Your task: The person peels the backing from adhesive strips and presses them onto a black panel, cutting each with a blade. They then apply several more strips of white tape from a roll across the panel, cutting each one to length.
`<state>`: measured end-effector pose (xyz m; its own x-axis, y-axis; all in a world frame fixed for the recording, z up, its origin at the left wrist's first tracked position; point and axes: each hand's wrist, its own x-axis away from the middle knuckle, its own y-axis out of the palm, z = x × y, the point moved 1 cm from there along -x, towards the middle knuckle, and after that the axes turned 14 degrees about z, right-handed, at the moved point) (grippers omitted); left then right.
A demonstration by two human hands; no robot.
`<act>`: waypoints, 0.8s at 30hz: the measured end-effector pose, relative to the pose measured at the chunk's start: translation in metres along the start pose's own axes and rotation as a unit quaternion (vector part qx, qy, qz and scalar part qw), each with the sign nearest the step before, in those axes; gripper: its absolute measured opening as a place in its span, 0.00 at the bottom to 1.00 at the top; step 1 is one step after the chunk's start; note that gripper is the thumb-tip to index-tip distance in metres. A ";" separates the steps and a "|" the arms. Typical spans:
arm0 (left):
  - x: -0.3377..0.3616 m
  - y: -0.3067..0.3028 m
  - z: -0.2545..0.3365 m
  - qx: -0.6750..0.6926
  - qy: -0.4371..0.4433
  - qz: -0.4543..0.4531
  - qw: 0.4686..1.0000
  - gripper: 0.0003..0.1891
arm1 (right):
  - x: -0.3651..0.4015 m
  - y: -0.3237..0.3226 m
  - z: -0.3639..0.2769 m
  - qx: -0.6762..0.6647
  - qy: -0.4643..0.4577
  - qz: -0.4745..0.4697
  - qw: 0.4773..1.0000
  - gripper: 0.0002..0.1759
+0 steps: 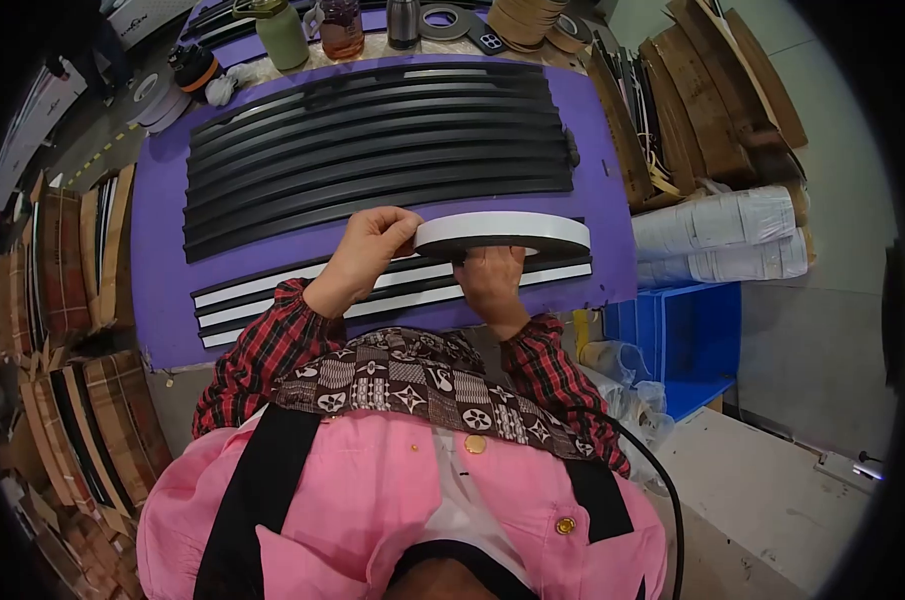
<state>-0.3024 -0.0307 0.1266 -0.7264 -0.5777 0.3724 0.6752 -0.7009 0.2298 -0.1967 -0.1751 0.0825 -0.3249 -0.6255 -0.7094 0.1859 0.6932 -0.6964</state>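
Observation:
A large flat roll of white-faced tape with a dark edge (512, 228) is held above the purple table (162, 270). My left hand (357, 262) is closed in a pinch at the roll's left edge, where the tape seems to come off. From below, my right hand (492, 290) grips the roll, with its fingers partly hidden inside the ring. Beneath both hands lie several black strips bearing white tape along their length (247, 297). Farther back, a row of plain black profile strips (372, 150) lies side by side.
At the back stand a green bottle (280, 38), a jar of reddish liquid (342, 30), a phone (486, 38) and tape rolls (445, 20). Cardboard boxes (687, 110) and plastic-wrapped bundles (717, 225) are on the right, above a blue bin (707, 340). More cartons (92, 430) stand left.

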 end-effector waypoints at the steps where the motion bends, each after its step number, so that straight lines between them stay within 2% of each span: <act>1: 0.001 -0.002 -0.006 0.011 -0.024 0.001 1.000 0.11 | 0.009 0.004 0.005 0.025 -0.027 -0.025 0.999 0.23; 4: 0.005 -0.010 -0.021 0.063 -0.116 0.006 0.991 0.10 | 0.024 0.010 0.013 0.012 -0.071 -0.046 0.996 0.22; 5: 0.002 -0.013 -0.029 0.145 -0.130 -0.022 0.980 0.11 | 0.025 0.010 0.013 0.002 -0.076 -0.050 0.996 0.22; 6: 0.003 -0.019 -0.035 0.149 -0.131 -0.011 0.980 0.11 | 0.024 0.011 0.012 -0.011 -0.087 -0.061 0.994 0.19; 8: 0.006 -0.023 -0.044 0.234 -0.205 -0.022 0.950 0.12 | 0.022 0.015 0.010 -0.031 -0.101 -0.071 0.992 0.17; 9: 0.008 -0.024 -0.043 0.245 -0.201 0.031 0.948 0.11 | 0.022 0.018 0.011 -0.025 -0.091 -0.125 0.988 0.16; 10: 0.010 -0.028 -0.044 0.248 -0.204 0.039 0.946 0.11 | 0.021 0.021 0.013 -0.016 -0.080 -0.179 0.980 0.16; 11: 0.011 -0.032 -0.044 0.233 -0.199 0.034 0.951 0.10 | 0.020 0.026 0.013 -0.029 -0.099 -0.144 0.984 0.16; 14: 0.013 -0.045 -0.043 0.189 -0.191 0.053 0.962 0.07 | 0.015 0.033 0.005 -0.036 -0.119 -0.142 0.982 0.16; 16: 0.015 -0.051 -0.042 0.062 -0.136 0.102 0.984 0.04 | 0.007 0.040 0.000 -0.064 -0.123 -0.143 0.980 0.20; 17: 0.015 -0.055 -0.045 -0.017 -0.073 0.126 0.989 0.03 | 0.004 0.041 -0.003 -0.086 -0.124 -0.141 0.978 0.23; 18: 0.016 -0.059 -0.051 -0.015 -0.078 0.131 0.988 0.03 | 0.003 0.040 -0.011 -0.091 -0.126 -0.146 0.977 0.23; 19: 0.016 -0.065 -0.055 -0.050 0.008 0.140 0.989 0.03 | 0.001 0.038 -0.019 -0.299 0.074 -0.176 0.935 0.25; 20: 0.016 -0.073 -0.057 -0.088 0.092 0.149 0.981 0.04 | -0.003 0.038 -0.028 -0.479 0.271 -0.193 0.812 0.27; 21: 0.019 -0.079 -0.050 -0.081 0.113 0.163 0.977 0.04 | -0.014 0.034 -0.036 -0.671 0.459 -0.185 0.552 0.30; 22: 0.024 -0.085 -0.042 -0.030 0.043 0.176 0.983 0.05 | -0.017 0.037 -0.040 -0.756 0.484 -0.080 0.433 0.30; 23: 0.031 -0.092 -0.032 0.024 -0.025 0.189 0.981 0.05 | -0.020 0.039 -0.041 -0.787 0.509 -0.050 0.345 0.32; 24: 0.032 -0.108 -0.034 0.023 -0.046 0.166 0.985 0.05 | -0.026 0.038 -0.041 -0.809 0.530 -0.021 0.253 0.34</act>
<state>-0.4029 0.0128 0.0834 -0.4518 -0.7299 0.5129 0.8799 -0.4595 0.1211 -0.2190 -0.1181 0.0787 -0.5204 -0.7915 0.3204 -0.1822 0.4695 0.8639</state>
